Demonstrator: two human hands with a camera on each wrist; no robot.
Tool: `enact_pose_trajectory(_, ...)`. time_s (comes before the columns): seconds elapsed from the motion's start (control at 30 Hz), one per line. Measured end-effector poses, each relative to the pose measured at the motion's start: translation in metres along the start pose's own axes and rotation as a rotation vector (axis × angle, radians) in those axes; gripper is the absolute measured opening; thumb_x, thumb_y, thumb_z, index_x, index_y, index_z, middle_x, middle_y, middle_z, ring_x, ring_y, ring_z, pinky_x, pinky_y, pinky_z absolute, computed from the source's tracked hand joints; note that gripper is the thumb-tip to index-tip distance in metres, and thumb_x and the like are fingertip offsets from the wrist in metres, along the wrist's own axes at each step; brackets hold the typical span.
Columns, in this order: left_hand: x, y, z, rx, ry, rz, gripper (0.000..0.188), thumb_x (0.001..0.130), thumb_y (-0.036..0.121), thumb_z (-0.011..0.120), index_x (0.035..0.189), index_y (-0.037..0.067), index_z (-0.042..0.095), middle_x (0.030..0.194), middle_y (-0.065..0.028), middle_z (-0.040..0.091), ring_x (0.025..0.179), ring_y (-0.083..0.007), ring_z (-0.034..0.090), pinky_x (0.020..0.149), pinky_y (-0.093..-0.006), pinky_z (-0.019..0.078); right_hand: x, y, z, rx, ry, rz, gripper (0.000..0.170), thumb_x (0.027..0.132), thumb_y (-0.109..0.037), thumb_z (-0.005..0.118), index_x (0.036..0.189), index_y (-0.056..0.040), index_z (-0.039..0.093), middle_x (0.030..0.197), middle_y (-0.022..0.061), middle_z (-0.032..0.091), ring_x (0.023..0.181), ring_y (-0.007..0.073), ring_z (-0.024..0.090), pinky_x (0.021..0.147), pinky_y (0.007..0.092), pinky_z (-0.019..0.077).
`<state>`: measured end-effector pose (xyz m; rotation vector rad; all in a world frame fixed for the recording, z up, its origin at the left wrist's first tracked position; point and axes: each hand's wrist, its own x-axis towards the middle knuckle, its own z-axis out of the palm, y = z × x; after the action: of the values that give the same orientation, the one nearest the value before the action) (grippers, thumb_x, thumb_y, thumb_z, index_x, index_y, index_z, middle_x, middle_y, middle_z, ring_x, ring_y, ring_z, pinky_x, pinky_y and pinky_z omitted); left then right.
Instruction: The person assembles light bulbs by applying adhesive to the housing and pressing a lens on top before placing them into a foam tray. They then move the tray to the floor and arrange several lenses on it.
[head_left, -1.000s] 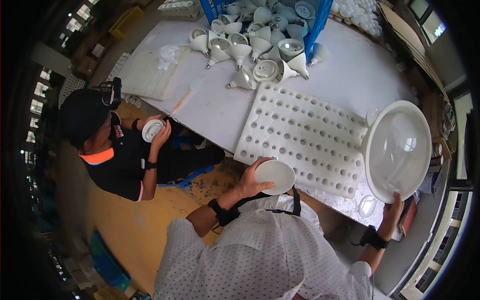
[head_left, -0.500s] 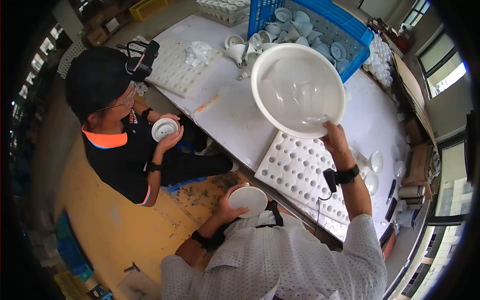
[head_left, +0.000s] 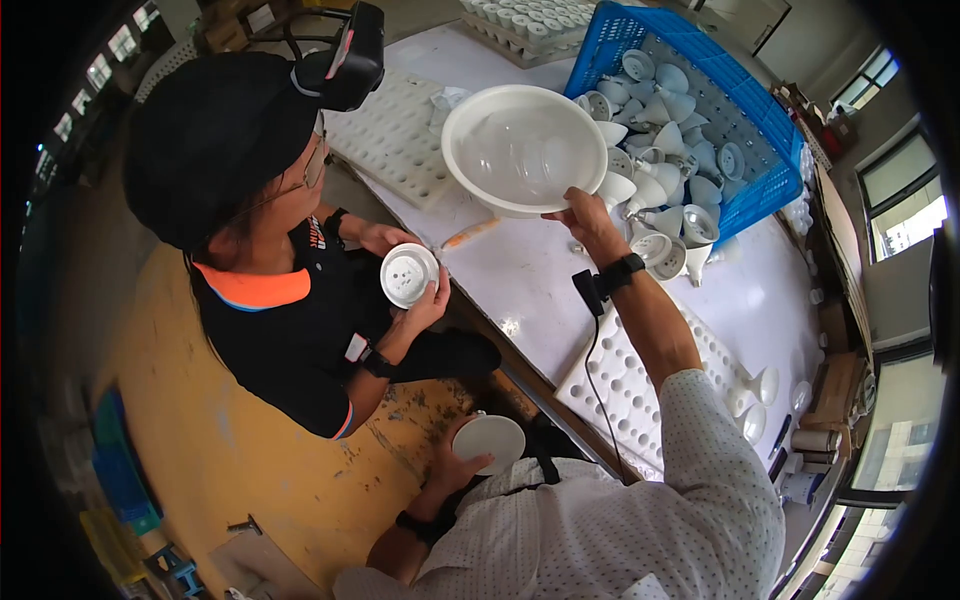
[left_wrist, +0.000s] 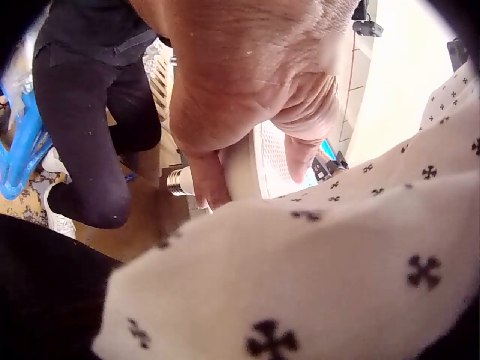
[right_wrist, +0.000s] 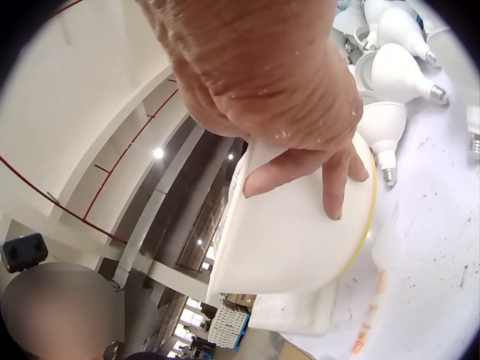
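My left hand [head_left: 450, 468] grips a white lamp bulb [head_left: 490, 443] low at my waist, its pale round face up in the head view. The left wrist view shows its metal screw base [left_wrist: 177, 182] beside my fingers. With the right hand [head_left: 588, 222] I hold a large white basin [head_left: 486, 199] by its near rim, raised over the table. Clear covers [head_left: 535, 165] lie inside it. In the right wrist view, my thumb is at the rim and the fingers spread over the outside wall of the basin [right_wrist: 292, 240].
To the left, another person [head_left: 250, 300] holds a white lamp housing [head_left: 409, 275]. A blue crate [head_left: 765, 195] full of lamp housings stands at the back, with several loose housings [head_left: 652, 246] before it. White foam trays [head_left: 625, 385] with holes lie on the table [head_left: 535, 275]; clear covers [head_left: 765, 385] lie at right.
My right hand has carried the basin from the table's right side across to the left, over the table. The left hand keeps its grip on the bulb. The view has turned leftward.
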<state>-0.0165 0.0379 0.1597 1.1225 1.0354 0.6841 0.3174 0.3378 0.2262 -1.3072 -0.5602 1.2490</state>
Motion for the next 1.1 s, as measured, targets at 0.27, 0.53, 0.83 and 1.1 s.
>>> enact_pose_trajectory(0.27,-0.019,-0.019,0.004,-0.051,0.174,-0.098,0.066,0.064,0.007,0.076,0.123,0.005,0.047,0.116,-0.0122,0.056,0.107,-0.0219,0.055,0.091,-0.0356,0.045,0.08,0.022,0.041,0.015,-0.016,0.094,0.04,0.079,0.002,0.04,0.116,0.0154,0.036,0.1,0.0265,0.055,0.053,0.0244,0.059,0.069,0.0409,0.0578)
enact_pose_trajectory(0.53,-0.046,-0.011,0.006,-0.063,0.387,-0.152,0.064,0.06,0.007,0.076,0.118,0.005,0.05,0.11,-0.0104,0.059,0.101,-0.0196,0.058,0.088,-0.0343,0.0471,0.135,0.053,0.068,0.112,-0.022,0.008,0.034,0.078,-0.005,0.057,0.105,0.0139,0.049,0.099,0.0203,0.058,0.066,0.03,0.063,0.053,0.0369,0.0559)
enact_pose_trajectory(0.83,-0.005,0.021,0.004,-0.229,0.369,-0.229,0.059,0.063,-0.001,0.073,0.117,0.0,0.048,0.103,-0.0088,0.06,0.095,-0.018,0.058,0.086,-0.0335,0.0476,0.065,0.052,0.033,-0.078,-0.022,-0.1,0.033,0.085,-0.006,0.051,0.114,0.0085,0.046,0.084,0.0101,0.054,0.08,0.0197,0.055,0.082,0.0378,0.0527)
enact_pose_trajectory(1.1,0.097,0.062,0.057,-0.297,-0.318,-0.016,0.062,0.068,-0.002,0.066,0.124,-0.002,0.039,0.115,-0.0132,0.053,0.105,-0.0224,0.054,0.092,-0.0361,0.0433,-0.236,0.052,-0.102,-0.493,-0.378,-0.069,0.054,0.083,-0.029,0.065,0.129,-0.0062,0.048,0.113,0.0129,0.059,0.104,0.0218,0.056,0.088,0.0356,0.0464)
